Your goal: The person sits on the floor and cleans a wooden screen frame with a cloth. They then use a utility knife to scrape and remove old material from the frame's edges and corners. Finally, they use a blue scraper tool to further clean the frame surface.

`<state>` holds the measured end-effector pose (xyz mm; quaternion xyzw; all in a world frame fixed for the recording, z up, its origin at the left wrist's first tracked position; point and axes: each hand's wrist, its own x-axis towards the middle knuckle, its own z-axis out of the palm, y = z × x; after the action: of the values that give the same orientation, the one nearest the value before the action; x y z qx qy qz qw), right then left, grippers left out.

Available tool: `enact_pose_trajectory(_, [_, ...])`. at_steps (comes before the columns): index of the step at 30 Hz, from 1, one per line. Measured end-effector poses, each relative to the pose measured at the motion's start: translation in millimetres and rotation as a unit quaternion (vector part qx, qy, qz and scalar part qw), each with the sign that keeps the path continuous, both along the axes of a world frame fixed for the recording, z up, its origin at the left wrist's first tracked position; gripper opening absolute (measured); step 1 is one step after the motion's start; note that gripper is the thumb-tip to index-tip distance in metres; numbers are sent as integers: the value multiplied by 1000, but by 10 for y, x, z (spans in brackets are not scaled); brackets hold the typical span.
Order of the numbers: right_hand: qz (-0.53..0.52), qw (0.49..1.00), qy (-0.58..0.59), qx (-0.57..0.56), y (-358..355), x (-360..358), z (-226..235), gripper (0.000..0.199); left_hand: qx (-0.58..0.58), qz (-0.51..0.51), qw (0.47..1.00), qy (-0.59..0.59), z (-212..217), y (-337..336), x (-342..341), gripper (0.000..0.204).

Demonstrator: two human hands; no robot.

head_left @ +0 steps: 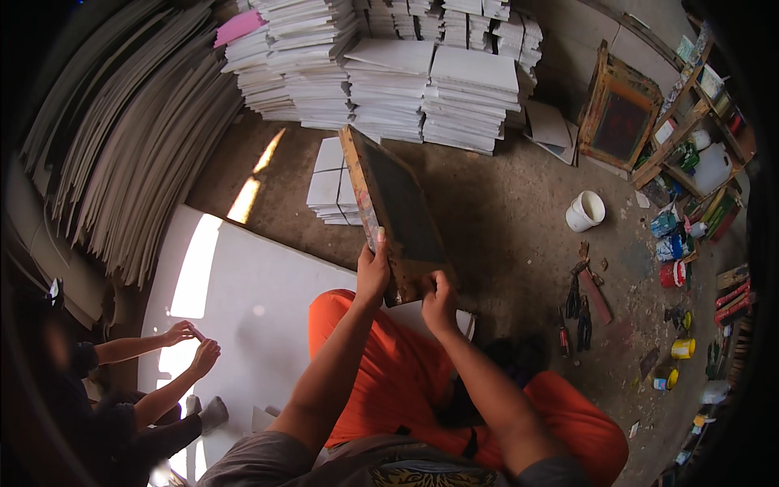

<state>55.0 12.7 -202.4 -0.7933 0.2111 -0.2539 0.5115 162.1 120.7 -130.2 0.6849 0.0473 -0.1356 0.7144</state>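
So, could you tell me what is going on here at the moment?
A seated person in orange trousers holds a wooden screen-printing frame tilted up on edge, left hand and right hand both gripping its lower end. A large white sheet lies on the floor alongside, where another person's hands meet over it. White sheet stacks stand behind.

The framed screen (398,215) stands tilted before the stacked sheets (389,73). A bucket (585,211) sits on the floor (503,203) to its right. Shelves (690,130) lie further right.

Dim workshop; a hard sunlight patch glares on the white sheet (243,276) and floor streaks at left. Corners vignette black (fisheye bends the stacks (389,73)). Right shelves (690,138) look soft.
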Motion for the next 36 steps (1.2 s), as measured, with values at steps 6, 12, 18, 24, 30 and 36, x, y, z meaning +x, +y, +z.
enact_pose_trajectory(6, [-60, 994, 13, 95, -244, 114, -401, 15, -9, 4, 1000, -26, -32, -14, -18, 58])
enact_pose_trajectory(12, [-46, 928, 26, 370, -631, 116, 114, 17, 30, 1, 999, -22, -228, 257, 94, 59])
enact_pose_trajectory(18, [-133, 906, 56, 398, -1243, -24, -405, 20, 2, -33, 999, -20, -218, 217, 170, 53])
enact_pose_trajectory(24, [-255, 860, 5, 443, -2250, -220, -701, 32, -58, -57, 996, -45, -29, -137, 165, 47])
enact_pose_trajectory(30, [-327, 864, -66, 377, -3354, -261, -658, 26, -139, -64, 988, -13, 63, -794, 155, 50])
enact_pose_trajectory(36, [-393, 878, -97, 254, -4650, -259, -669, 14, -217, -48, 975, 23, -31, -1260, 51, 46])
